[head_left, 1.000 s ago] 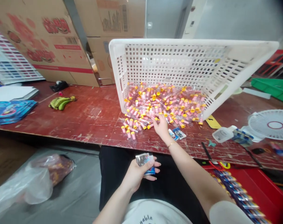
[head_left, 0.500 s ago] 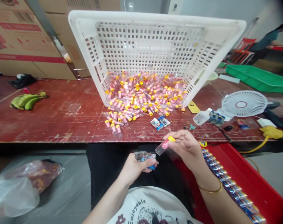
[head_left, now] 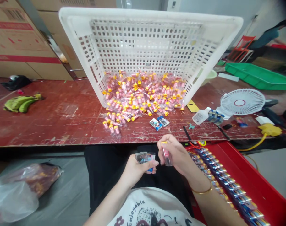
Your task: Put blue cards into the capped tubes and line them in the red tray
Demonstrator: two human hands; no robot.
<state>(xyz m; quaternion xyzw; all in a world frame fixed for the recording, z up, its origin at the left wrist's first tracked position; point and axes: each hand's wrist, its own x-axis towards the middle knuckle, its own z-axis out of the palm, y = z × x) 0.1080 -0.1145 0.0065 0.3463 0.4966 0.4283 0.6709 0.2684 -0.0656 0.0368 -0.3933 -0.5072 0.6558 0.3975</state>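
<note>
My left hand (head_left: 143, 166) is closed around a small printed packet (head_left: 145, 157) with a clear film end and a blue part below. Just right of it, my right hand (head_left: 172, 152) grips a clear plastic tube (head_left: 167, 155) with a yellow cap and pink contents. The tube points downward, and my fingers partly cover its cap. Beyond the hands, many similar yellow-capped tubes (head_left: 138, 97) spill from a white plastic crate (head_left: 150, 14) lying on its side. Two small blue-and-white packs (head_left: 159, 122) rest on the table in front of the pile.
A red tray (head_left: 246, 169) at my right holds rows of shiny packets (head_left: 228, 179). On the red table (head_left: 69, 122) are bananas (head_left: 21, 102), a white bottle (head_left: 200, 116), a fan (head_left: 242, 102) and a green tray (head_left: 258, 77). A person (head_left: 266, 37) is in the right background.
My right hand has moved slightly left and turned, so the tube now hangs nearly upright with its cap up. The left hand still holds its packet. The view has shifted slightly.
</note>
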